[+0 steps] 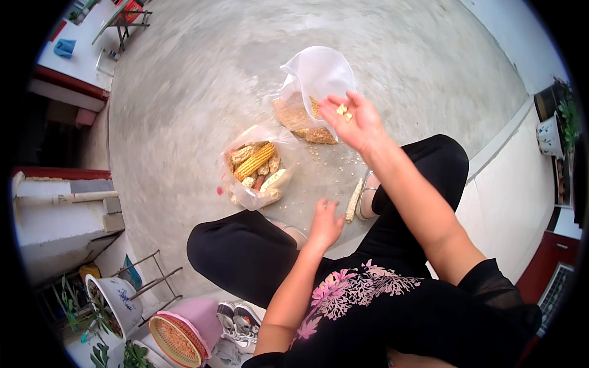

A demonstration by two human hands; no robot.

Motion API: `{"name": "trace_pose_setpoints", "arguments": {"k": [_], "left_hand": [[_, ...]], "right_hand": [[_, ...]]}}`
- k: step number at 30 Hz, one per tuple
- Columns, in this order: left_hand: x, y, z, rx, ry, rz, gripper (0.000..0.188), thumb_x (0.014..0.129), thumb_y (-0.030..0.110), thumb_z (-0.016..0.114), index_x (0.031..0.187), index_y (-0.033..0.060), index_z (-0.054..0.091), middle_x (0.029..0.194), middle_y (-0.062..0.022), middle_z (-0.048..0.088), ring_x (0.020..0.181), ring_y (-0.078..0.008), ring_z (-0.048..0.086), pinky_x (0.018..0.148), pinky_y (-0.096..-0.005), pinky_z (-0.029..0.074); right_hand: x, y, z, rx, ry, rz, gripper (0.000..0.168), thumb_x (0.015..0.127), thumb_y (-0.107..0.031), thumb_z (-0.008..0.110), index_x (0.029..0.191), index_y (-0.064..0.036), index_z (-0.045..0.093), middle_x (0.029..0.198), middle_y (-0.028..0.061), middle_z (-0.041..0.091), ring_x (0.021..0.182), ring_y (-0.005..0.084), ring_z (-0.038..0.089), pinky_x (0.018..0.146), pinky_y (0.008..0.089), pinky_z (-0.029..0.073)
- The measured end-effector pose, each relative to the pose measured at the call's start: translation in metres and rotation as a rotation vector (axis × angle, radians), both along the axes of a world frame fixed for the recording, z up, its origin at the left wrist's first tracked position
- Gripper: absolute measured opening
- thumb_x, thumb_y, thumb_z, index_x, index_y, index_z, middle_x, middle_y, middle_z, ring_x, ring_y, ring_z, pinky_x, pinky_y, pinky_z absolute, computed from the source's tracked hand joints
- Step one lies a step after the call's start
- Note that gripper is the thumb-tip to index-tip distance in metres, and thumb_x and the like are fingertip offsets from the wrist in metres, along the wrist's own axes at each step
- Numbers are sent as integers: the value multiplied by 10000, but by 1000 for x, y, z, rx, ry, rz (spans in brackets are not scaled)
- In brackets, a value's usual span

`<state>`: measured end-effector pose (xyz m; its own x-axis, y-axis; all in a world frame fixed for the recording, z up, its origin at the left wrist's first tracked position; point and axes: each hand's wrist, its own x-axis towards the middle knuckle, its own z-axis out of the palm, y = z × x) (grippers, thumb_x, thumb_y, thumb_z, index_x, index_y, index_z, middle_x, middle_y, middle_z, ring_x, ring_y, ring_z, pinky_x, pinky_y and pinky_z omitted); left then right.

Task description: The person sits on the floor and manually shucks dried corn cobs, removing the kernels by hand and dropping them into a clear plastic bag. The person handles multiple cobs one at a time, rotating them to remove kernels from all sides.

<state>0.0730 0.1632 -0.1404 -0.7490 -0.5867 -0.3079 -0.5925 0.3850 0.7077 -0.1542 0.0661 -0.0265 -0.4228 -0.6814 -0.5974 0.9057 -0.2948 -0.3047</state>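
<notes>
My right hand (353, 120) is held palm up with a few pale corn kernels (342, 110) lying on it. It is over the edge of a translucent plastic bag (322, 66) that stands with its mouth raised and has loose corn kernels (294, 112) in its lower part. Lower down, my left hand (326, 223) hovers with its fingers apart and nothing seen in it. A second clear plastic bag (287, 184) holds several cobs, and a full yellow ear of corn (255, 161) lies on top. One stripped corncob (354, 201) rests beside my right shoe.
Loose kernels are scattered over the concrete floor (184, 115) between the bags and my feet. To the lower left are a pink bucket topped by a basket (177, 340), a potted plant (122, 303), a metal rack (158, 280) and sneakers (239, 322). A folding stool (124, 23) stands far left.
</notes>
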Motion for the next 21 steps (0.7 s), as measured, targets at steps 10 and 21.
{"name": "trace_pose_setpoints", "arguments": {"k": [10,21], "left_hand": [[-24,-39,1,144,64,112,392,861,241,626,1168,9,552,1297,-273,428,1117,-424,518,957,-430,436],[-10,-215,-169,195,71,800,322,819,117,640,1080,-45,542,726,-78,575,632,-170,557,548,-301,461]], "right_hand": [[-64,-25,8,222,597,386,717,942,-361,515,1428,79,223,1508,255,99,1345,399,301,1046,507,377],[-52,2,64,33,1057,737,230,831,-50,458,1003,4,599,1211,135,590,1027,199,606,957,341,459]]}}
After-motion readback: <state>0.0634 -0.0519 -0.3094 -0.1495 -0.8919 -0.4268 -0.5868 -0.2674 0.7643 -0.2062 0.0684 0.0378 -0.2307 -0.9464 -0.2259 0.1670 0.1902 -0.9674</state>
